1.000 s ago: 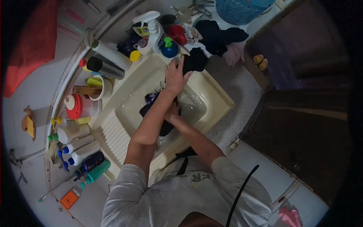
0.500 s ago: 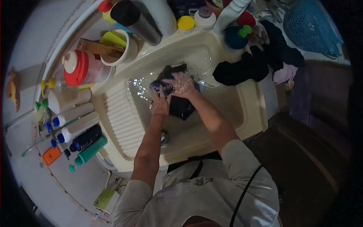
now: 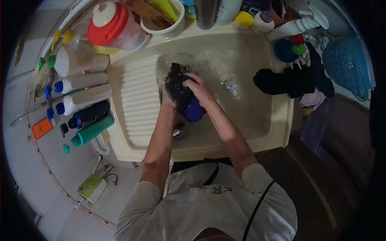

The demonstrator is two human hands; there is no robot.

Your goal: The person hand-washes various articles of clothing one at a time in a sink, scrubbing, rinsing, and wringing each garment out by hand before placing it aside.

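In the water of a cream sink [image 3: 249, 132] I hold a wet black and purple cloth [image 3: 181, 89]. My right hand [image 3: 198, 89] grips its right side, fingers curled over the fabric. My left hand [image 3: 169, 100] is at the cloth's lower left, its fingers hidden behind the fabric and in the water. Ripples and bubbles show around the cloth. The sink's ribbed washboard [image 3: 138, 100] lies to the left of my left hand. A dark metal drain piece [image 3: 178, 130] shows just below the cloth.
Black garments [image 3: 277, 82] hang over the sink's right edge, near a blue basket [image 3: 348, 68]. Several bottles [image 3: 88, 98] line the left side. A red-lidded container [image 3: 108, 26], a white tub [image 3: 165, 28] and a spray bottle [image 3: 295, 28] stand along the back rim.
The view has shifted to the right. My right hand has come from the black garments at the rim down to the cloth, which both hands have moved toward the washboard and turned, showing purple.
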